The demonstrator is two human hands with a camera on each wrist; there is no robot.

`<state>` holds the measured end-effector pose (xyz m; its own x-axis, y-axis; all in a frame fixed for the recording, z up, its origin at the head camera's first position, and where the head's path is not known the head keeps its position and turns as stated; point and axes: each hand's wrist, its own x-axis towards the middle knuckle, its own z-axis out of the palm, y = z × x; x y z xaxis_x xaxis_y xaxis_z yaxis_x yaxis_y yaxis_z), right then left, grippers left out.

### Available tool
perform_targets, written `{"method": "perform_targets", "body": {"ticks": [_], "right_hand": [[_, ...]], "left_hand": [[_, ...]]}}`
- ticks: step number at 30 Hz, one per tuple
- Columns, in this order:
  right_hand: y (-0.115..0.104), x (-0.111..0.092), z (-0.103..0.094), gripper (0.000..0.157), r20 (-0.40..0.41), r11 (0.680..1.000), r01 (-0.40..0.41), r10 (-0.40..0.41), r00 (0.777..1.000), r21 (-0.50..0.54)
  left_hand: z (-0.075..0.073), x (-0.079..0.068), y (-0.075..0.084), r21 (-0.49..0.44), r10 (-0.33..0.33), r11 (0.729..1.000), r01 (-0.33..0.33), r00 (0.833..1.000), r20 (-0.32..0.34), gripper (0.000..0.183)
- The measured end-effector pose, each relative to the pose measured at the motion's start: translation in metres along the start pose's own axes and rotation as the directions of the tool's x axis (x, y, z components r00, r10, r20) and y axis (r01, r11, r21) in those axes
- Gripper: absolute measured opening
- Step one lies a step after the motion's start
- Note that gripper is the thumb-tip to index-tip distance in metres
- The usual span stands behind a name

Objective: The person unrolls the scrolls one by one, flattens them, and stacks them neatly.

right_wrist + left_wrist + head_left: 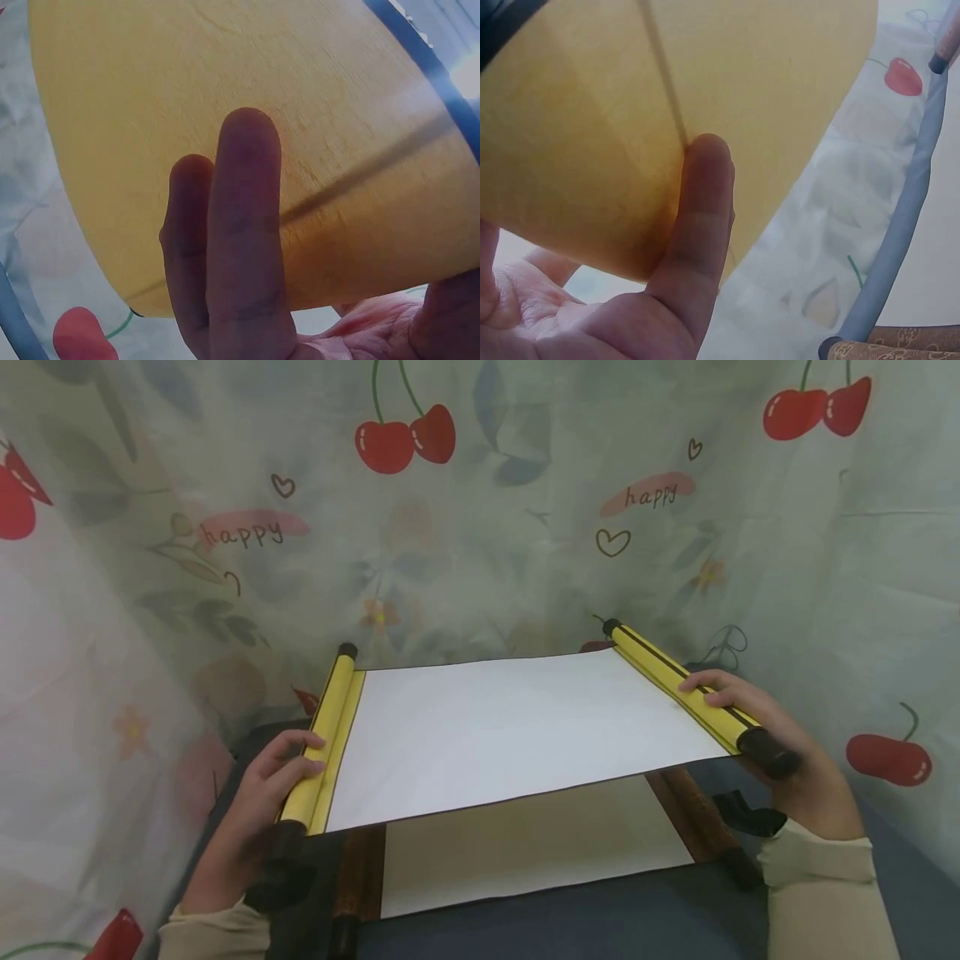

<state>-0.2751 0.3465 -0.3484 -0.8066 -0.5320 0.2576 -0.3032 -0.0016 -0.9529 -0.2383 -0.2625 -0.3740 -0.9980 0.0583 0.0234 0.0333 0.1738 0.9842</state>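
Both hands hold a yellow-ended hanging scroll (517, 735) partly unrolled, its blank white sheet spread between two yellow rolls with black end knobs. My left hand (255, 797) grips the left yellow roll (330, 727) near its lower end. Around the right yellow roll (660, 672), also toward its near end, my right hand (780, 722) is curled. In the left wrist view a finger (705, 225) lies along the yellow backing; in the right wrist view two fingers (247, 225) press on it. Each palm is partly hidden behind its roll.
Beneath the held scroll, a second scroll (525, 852) with brown patterned rolls lies opened on the dark grey tabletop (585, 910). Some black object (750, 814) sits by its right roll. A curtain (480, 552) printed with cherries surrounds the table at the back and sides.
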Motion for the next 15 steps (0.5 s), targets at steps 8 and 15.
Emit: {"method": "perform_targets", "body": {"ticks": [8,15], "right_hand": [[-0.0081,-0.0051,-0.0016,0.039,-0.058,0.986,-0.165,0.165,0.985,0.013],[-0.0070,-0.0095,-0.0076,0.041,-0.067,0.987,-0.159,0.159,0.985,0.007]], "left_hand": [[-0.0006,0.0000,-0.0010,0.010,0.055,0.998,-0.056,0.998,0.019,0.024],[-0.0009,-0.0014,-0.0016,-0.061,0.089,0.994,-0.086,0.995,0.050,0.028]]}}
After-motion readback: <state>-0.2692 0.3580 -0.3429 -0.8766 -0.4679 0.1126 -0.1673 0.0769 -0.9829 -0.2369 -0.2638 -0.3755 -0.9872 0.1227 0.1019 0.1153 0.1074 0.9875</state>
